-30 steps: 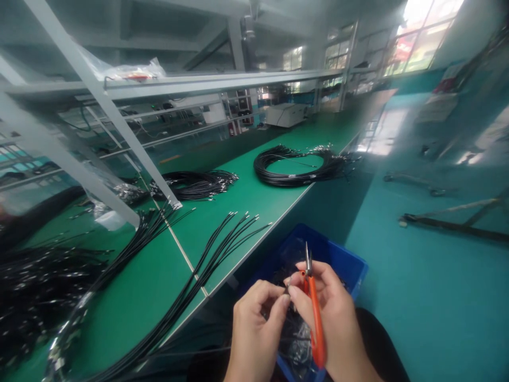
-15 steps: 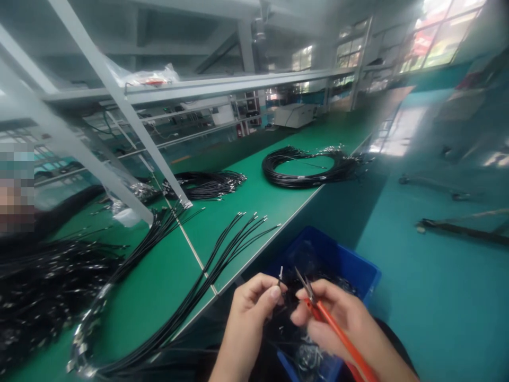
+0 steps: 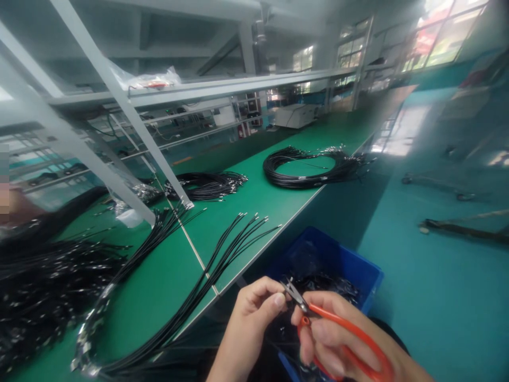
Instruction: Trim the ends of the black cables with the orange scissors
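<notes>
My left hand (image 3: pixel 258 313) pinches the end of a thin black cable between thumb and forefinger, most of it hidden by the fingers. My right hand (image 3: pixel 338 329) is wrapped around a pair of scissors (image 3: pixel 295 295) with orange-red handles. Their short metal blades are parted and lie at my left fingertips, around the small pale tip of the cable end. Below both hands stands a blue bin (image 3: pixel 360 270) with dark scraps and clear plastic inside.
A bundle of black cables (image 3: pixel 191 302) curves over the green table (image 3: pixel 139 297). Coiled cables (image 3: pixel 294 180) lie farther back, and a big cable pile (image 3: pixel 51 286) is at left. A white metal rack (image 3: pixel 135 132) rises above the table. Another person's blurred hand (image 3: pixel 24 207) shows at the left edge.
My right hand has turned the scissors leftward, bringing the blades from beside the cable end to around it at my left fingertips. The other person's hand at the left has moved.
</notes>
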Tool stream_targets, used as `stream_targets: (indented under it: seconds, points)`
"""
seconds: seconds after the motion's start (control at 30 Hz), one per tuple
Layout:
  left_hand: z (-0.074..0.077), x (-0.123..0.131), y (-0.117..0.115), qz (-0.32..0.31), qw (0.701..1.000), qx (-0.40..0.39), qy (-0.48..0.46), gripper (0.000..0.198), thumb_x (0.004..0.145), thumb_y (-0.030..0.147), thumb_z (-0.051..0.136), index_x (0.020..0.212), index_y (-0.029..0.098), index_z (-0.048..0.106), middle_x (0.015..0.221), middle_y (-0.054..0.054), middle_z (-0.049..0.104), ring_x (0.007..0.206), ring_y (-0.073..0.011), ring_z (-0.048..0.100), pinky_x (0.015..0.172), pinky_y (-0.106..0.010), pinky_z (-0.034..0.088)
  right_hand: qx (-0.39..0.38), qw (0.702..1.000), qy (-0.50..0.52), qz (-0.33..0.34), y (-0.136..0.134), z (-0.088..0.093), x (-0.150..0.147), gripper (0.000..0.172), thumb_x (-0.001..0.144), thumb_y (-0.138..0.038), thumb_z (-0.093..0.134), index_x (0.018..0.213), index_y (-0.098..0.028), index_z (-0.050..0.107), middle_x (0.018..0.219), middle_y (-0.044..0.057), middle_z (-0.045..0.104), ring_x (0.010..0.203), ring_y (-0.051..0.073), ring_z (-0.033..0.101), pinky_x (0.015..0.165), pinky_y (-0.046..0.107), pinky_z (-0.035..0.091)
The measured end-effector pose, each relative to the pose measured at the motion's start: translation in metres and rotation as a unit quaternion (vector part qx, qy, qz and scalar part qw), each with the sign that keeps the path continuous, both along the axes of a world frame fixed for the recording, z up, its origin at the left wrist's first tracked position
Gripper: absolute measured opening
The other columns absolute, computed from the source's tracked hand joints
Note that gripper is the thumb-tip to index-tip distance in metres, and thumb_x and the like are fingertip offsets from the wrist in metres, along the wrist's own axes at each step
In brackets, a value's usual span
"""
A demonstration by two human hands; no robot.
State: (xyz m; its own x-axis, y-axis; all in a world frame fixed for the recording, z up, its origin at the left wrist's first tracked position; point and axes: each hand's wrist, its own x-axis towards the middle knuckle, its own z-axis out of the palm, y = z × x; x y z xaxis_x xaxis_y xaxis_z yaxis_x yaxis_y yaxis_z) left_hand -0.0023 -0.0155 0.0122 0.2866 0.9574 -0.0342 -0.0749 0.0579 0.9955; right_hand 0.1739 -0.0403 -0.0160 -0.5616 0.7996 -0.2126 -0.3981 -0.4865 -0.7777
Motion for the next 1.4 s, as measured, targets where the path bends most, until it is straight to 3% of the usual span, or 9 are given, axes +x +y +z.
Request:
stream_targets:
  seconds: [0.23,0.37,0.57,0.7,0.83,1.03,1.2,1.3,1.4]
  points:
    - [0.0,0.001,0.0,-0.004,1.0,0.015,0.004,0.011,0.081,0.022,0.06,0.074,0.016,0.066,0.066,0.002,0.058,0.063,-0.0103,0.048,0.06,-0.019,0.037,0.013,0.999,-0.03,0.01,0.005,0.009,0.0,0.024,0.075,-0.028,0.06,0.093,-0.014,0.055,0.066,0.005,0.069,0.037,0.004,0.038,0.039,0.017,0.029]
    - [0.0,0.002,0.001,0.02,0.999,0.011,0.035,0.013,0.079,0.024,0.061,0.071,0.014,0.066,0.064,0.001,0.057,0.06,-0.0103,0.046,0.056,-0.019,0.035,0.014,0.988,-0.148,0.045,0.011,0.019,0.0,0.018,0.067,-0.023,0.063,0.08,-0.016,0.053,0.052,-0.001,0.064,0.025,0.001,0.033,0.028,0.014,0.022]
    - [-0.004,0.001,0.002,0.038,0.998,0.006,0.051,0.015,0.078,0.028,0.062,0.074,0.015,0.067,0.065,0.0,0.057,0.061,-0.0112,0.046,0.053,-0.019,0.034,0.061,0.978,-0.195,0.046,0.011,0.014,0.005,0.02,0.063,-0.014,0.061,0.082,-0.017,0.054,0.055,-0.003,0.064,0.032,0.003,0.038,0.034,0.014,0.03]
    - [-0.009,0.001,0.003,0.031,0.998,0.015,0.06,0.014,0.077,0.028,0.064,0.073,0.015,0.066,0.067,0.0,0.057,0.06,-0.0105,0.045,0.054,-0.019,0.035,0.085,0.983,-0.162,-0.015,0.009,0.005,0.005,0.023,0.061,-0.015,0.066,0.08,-0.018,0.053,0.053,-0.004,0.058,0.04,0.006,0.045,0.037,0.015,0.031]
    - [-0.006,0.006,0.0,0.065,0.987,0.079,0.125,0.013,0.075,0.026,0.066,0.068,0.016,0.065,0.066,0.001,0.053,0.061,-0.0117,0.047,0.057,-0.021,0.036,0.088,0.984,-0.11,-0.112,0.006,0.001,0.006,0.029,0.068,-0.031,0.069,0.087,-0.019,0.051,0.054,-0.005,0.055,0.038,0.004,0.036,0.037,0.017,0.027]
    - [-0.002,0.014,-0.005,0.093,0.953,0.186,0.222,0.009,0.076,0.017,0.063,0.067,0.018,0.063,0.063,0.002,0.052,0.059,-0.0119,0.049,0.055,-0.021,0.037,0.113,0.985,-0.073,-0.107,0.003,-0.004,0.013,0.037,0.071,-0.044,0.069,0.091,-0.018,0.051,0.057,-0.002,0.056,0.039,0.003,0.035,0.038,0.016,0.025]
    - [-0.002,0.014,-0.006,0.101,0.939,0.211,0.253,0.012,0.077,0.015,0.061,0.066,0.018,0.061,0.063,0.002,0.052,0.058,-0.0113,0.049,0.054,-0.021,0.037,0.094,0.988,-0.047,-0.117,0.001,-0.004,0.01,0.04,0.068,-0.046,0.071,0.09,-0.018,0.054,0.056,-0.001,0.057,0.041,0.004,0.036,0.04,0.016,0.024]
    - [-0.002,0.015,-0.008,0.102,0.934,0.216,0.264,0.012,0.078,0.016,0.06,0.066,0.019,0.059,0.063,0.003,0.052,0.057,-0.0112,0.049,0.053,-0.021,0.037,0.07,0.976,-0.05,-0.2,0.003,-0.001,0.003,0.036,0.066,-0.039,0.075,0.089,-0.02,0.054,0.059,-0.002,0.06,0.041,0.004,0.039,0.041,0.016,0.027]
    - [-0.003,0.019,-0.01,0.105,0.925,0.229,0.285,0.013,0.078,0.015,0.058,0.066,0.019,0.058,0.063,0.003,0.051,0.056,-0.0112,0.049,0.052,-0.021,0.036,0.075,0.937,-0.106,-0.323,0.009,0.007,-0.007,0.036,0.064,-0.03,0.078,0.092,-0.021,0.056,0.07,-0.001,0.064,0.055,0.009,0.052,0.051,0.018,0.04]
